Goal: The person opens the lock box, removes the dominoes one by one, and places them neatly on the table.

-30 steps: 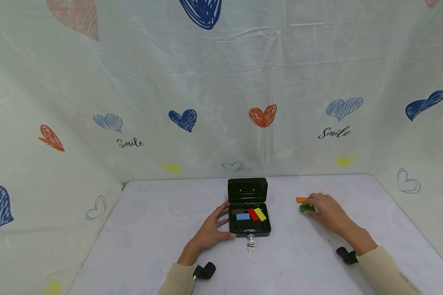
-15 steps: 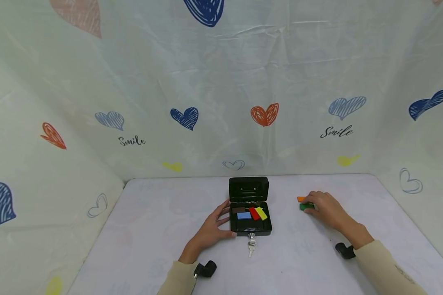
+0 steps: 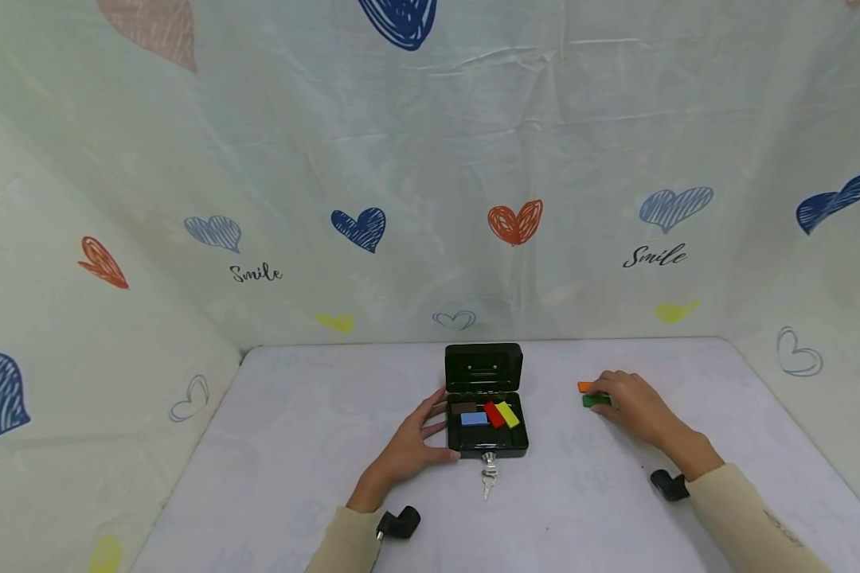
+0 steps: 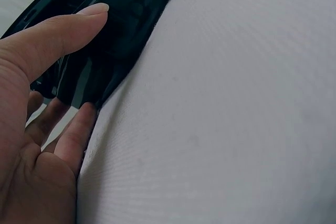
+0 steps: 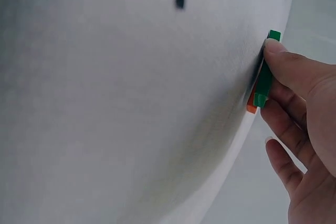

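A small black cash box stands on the table with its lid raised. Inside lie a blue block, a red block, a yellow block and a dark brown block. My left hand holds the box's left side, thumb on the front wall, fingers spread along the side. On the right, my right hand pinches a green block between thumb and fingers. An orange block sits just behind it, partly covered by the hand.
A lock with hanging keys sticks out from the box's front. The white table ends at a curtain printed with hearts. Black wrist cameras jut from both sleeves.
The view has shifted slightly. Both hands keep their places at the box and the green block, with almost no movement.
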Motion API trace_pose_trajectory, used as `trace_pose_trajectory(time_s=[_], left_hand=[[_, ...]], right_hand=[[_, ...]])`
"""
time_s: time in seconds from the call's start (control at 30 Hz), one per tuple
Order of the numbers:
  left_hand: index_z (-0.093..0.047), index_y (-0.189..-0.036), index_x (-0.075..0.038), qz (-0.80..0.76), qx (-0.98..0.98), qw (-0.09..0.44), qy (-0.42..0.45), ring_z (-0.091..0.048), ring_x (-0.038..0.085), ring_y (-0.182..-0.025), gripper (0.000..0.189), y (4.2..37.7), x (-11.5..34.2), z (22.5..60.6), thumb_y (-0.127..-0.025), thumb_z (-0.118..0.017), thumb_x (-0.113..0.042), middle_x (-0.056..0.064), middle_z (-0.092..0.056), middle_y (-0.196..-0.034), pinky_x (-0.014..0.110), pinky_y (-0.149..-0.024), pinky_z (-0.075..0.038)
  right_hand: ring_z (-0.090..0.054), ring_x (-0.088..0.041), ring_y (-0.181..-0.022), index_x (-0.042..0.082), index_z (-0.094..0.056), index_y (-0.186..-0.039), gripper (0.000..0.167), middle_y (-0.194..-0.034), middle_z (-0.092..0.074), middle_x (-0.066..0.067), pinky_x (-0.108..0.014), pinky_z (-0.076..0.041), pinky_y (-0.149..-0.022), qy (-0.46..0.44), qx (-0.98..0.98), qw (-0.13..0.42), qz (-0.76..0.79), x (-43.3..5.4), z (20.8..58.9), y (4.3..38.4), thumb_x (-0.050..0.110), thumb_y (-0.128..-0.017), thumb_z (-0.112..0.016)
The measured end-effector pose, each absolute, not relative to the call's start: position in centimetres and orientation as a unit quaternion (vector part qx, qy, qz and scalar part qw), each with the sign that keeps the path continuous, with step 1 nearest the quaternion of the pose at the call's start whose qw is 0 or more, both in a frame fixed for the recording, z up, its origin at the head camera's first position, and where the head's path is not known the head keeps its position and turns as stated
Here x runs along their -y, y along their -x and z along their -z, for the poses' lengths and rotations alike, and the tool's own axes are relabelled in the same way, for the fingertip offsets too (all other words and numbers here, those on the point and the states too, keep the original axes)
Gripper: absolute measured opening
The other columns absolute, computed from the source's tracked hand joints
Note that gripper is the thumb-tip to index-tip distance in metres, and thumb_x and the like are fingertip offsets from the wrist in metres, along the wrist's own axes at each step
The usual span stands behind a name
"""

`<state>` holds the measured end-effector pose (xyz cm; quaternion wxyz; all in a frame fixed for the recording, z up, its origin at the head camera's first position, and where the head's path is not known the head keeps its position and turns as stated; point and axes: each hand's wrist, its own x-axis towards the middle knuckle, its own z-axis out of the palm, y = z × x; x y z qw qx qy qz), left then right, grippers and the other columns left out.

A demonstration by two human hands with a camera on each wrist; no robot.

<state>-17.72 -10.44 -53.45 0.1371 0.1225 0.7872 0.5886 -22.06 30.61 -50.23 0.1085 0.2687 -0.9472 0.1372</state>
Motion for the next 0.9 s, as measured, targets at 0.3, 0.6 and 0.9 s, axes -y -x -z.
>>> trace_pose_trajectory(time_s=[0.3,0.6,0.9], left_hand=[[-0.029,-0.169,-0.024,-0.591,-0.785,0.137,-0.124,-0.051,0.046,-0.143,0.105,17.7,10.46,53.41,-0.084,-0.09,-0.007,0.018,-0.038,-0.167,0.049,-0.106,-0.058],[-0.03,-0.168,-0.024,-0.591,-0.785,0.136,-0.124,-0.051,0.046,-0.143,0.105,17.79,10.47,53.51,-0.084,-0.09,-0.008,0.019,-0.038,-0.166,0.05,-0.107,-0.057],[-0.03,-0.168,-0.023,-0.59,-0.786,0.134,-0.128,-0.052,0.046,-0.143,0.105,17.8,10.52,53.65,-0.084,-0.09,-0.007,0.018,-0.038,-0.166,0.049,-0.107,-0.057]], right_hand=[[-0.066,-0.024,-0.088,0.007,-0.078,-0.098,0.024,-0.094,-0.072,0.0,-0.038,-0.054,-0.074,-0.267,0.948,0.105,-0.137,-30.43,50.12,22.16,0.007,-0.077,-0.092],[-0.067,-0.025,-0.088,0.005,-0.08,-0.098,0.023,-0.093,-0.071,-0.001,-0.046,-0.059,-0.078,-0.261,0.953,0.092,-0.124,-30.23,49.98,22.33,0.007,-0.079,-0.091],[-0.066,-0.025,-0.087,0.006,-0.08,-0.097,0.023,-0.092,-0.071,-0.001,-0.045,-0.058,-0.076,-0.263,0.951,0.096,-0.132,-30.07,49.9,22.27,0.005,-0.078,-0.092]])
